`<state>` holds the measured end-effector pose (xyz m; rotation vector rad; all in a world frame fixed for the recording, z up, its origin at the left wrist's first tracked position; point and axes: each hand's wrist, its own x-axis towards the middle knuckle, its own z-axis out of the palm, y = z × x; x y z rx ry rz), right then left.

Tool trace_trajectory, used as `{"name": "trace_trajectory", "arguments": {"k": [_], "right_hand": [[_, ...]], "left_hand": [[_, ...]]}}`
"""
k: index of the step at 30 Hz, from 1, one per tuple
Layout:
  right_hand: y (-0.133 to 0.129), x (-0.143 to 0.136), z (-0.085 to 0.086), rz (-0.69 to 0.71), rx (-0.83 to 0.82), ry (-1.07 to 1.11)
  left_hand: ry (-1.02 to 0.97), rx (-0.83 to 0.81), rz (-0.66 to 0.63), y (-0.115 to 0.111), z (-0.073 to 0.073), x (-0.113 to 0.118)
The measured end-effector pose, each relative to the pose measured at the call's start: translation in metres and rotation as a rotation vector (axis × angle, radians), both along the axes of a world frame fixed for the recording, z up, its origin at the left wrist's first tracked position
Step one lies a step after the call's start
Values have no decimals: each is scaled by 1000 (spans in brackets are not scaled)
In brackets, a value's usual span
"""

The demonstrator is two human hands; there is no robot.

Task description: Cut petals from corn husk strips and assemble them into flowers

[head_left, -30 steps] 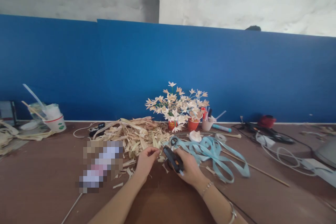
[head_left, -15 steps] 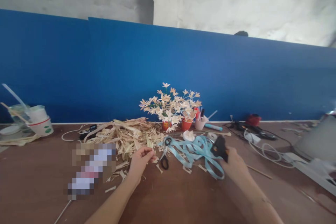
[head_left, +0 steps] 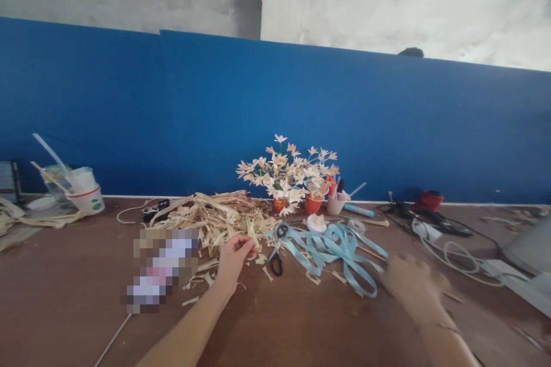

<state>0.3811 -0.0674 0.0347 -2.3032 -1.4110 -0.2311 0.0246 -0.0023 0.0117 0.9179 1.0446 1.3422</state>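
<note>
My left hand (head_left: 236, 258) pinches a small pale husk piece (head_left: 251, 233) between thumb and fingers, just in front of a heap of dry husk strips (head_left: 215, 215). Smeared by motion, my right hand (head_left: 408, 284) is over the table, right of the tangled light blue ribbon (head_left: 344, 252); its fingers and anything in them cannot be made out. Black-handled scissors (head_left: 277, 248) lie between my left hand and the ribbon. Behind them, pale husk flowers (head_left: 288, 172) stand in red cups (head_left: 313, 203).
A white cup (head_left: 88, 200) with sticks is at the left. A pixelated object (head_left: 163, 269) lies left of my left hand. White cable (head_left: 462, 264), black cords and a red object (head_left: 430, 200) sit at the right. A blue partition (head_left: 193, 114) runs behind the table (head_left: 275, 321).
My right hand has moved right and toward me; the black tool it held is no longer visible. My left hand keeps its pinch. The whole view has shifted slightly.
</note>
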Motion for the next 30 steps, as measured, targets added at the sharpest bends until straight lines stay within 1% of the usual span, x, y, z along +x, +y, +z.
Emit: {"name": "trace_trajectory", "arguments": {"k": [1, 3, 4, 5, 6, 8, 9, 12, 14, 16, 18, 21, 24, 27, 30], "right_hand": [[8, -31, 9, 68, -20, -40], [26, -95, 19, 340, 27, -37], [34, -124, 18, 476, 31, -17], [42, -150, 15, 611, 16, -10], [49, -171, 10, 710, -7, -16], [59, -200, -4, 781, -38, -49], [62, -208, -11, 782, -51, -54], [66, -215, -25, 743, -77, -41], [66, -214, -27, 735, -55, -36], [65, -212, -27, 743, 6, 0], [64, -210, -25, 736, 81, 118], [64, -208, -21, 717, 183, 387], [63, -208, -17, 748, 267, 650], [62, -211, -16, 787, 267, 845], [61, -214, -16, 775, 240, 921]], "left_hand": [[-4, 3, 5, 0, 0, 0], [-21, 7, 7, 1, -2, 0], [-30, 9, 7, 1, -2, 0], [-36, 10, 6, 1, -2, 0], [-37, 9, 4, 1, -3, 1], [-34, 2, 3, 1, -3, 1], [-31, -3, 4, 1, -2, 2], [-23, -6, 5, 1, -2, 3], [-24, -5, 0, 2, -3, 3], [-23, -9, -6, 2, -3, 3], [-15, -18, -12, 2, -3, 3], [16, -22, -35, 1, -4, 3], [38, -17, -70, 0, -4, 3], [19, -20, -93, -2, -5, 4], [15, -27, -89, -3, -4, 5]]}}
